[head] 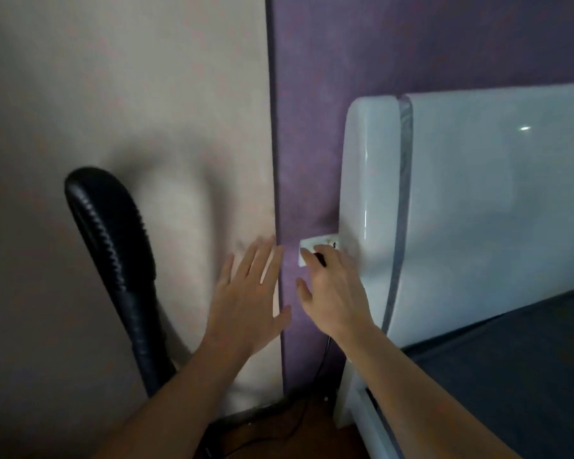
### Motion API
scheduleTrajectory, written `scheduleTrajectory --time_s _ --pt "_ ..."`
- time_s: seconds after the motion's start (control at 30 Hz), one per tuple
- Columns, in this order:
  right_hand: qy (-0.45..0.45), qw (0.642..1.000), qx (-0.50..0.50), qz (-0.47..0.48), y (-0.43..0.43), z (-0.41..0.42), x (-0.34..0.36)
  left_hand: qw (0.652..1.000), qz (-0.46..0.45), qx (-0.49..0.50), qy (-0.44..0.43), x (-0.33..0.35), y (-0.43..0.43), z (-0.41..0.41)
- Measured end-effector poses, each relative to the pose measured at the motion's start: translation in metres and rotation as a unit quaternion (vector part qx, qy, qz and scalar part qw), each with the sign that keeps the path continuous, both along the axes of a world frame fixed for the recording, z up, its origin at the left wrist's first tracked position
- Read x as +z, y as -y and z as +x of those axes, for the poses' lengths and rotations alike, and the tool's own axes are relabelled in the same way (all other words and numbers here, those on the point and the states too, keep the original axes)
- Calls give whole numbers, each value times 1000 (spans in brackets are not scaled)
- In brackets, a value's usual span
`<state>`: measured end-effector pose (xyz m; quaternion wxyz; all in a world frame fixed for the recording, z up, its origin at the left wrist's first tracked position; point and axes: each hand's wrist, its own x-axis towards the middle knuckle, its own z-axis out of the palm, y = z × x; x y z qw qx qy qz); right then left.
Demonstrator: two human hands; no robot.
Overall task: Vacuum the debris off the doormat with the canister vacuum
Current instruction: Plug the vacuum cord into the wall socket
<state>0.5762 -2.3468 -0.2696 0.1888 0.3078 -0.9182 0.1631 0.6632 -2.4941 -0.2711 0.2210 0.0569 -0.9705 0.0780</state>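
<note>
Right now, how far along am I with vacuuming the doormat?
Done: the vacuum's black hose stands by the wall, so the machine is here. In hand: your right hand pinches the black plug at the white socket, while your left hand lies flat on the wall. Whether the plug is going in or coming out is unclear. Left: the doormat is out of view, so its state cannot be judged.

left hand [246, 306]: bare | right hand [337, 293]: bare | forearms [421, 385]: bare, unsleeved to frame edge
</note>
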Motion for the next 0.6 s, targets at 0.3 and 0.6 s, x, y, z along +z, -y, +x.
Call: scheduleTrajectory --time_s 0.3,0.6 --pt "57 994 38 90 -36 54 158 998 49 2 32 153 -32 66" --pt "92 988 88 91 -75 148 279 982 158 49 89 267 -48 184"
